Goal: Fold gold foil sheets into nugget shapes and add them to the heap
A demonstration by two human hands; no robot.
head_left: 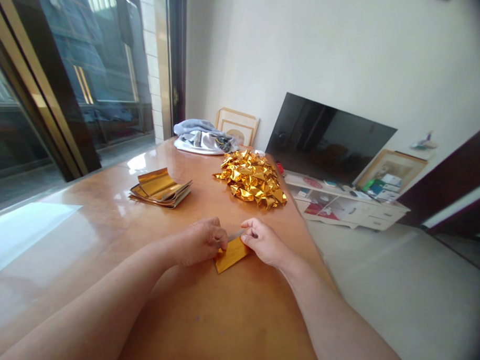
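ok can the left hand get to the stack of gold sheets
Probably yes: nothing visible blocks the left hand from the stack, though it is busy with the gold sheet.

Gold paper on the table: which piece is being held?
The sheet between left hand and right hand; the stack and spiky pile lie beyond, untouched.

The flat gold foil sheet [230,259] has a greyish strip [236,234]; the pointed foil heap [256,182] and layered foil stack [158,189] shine gold; the glossy wooden table [213,317] is orange-brown.
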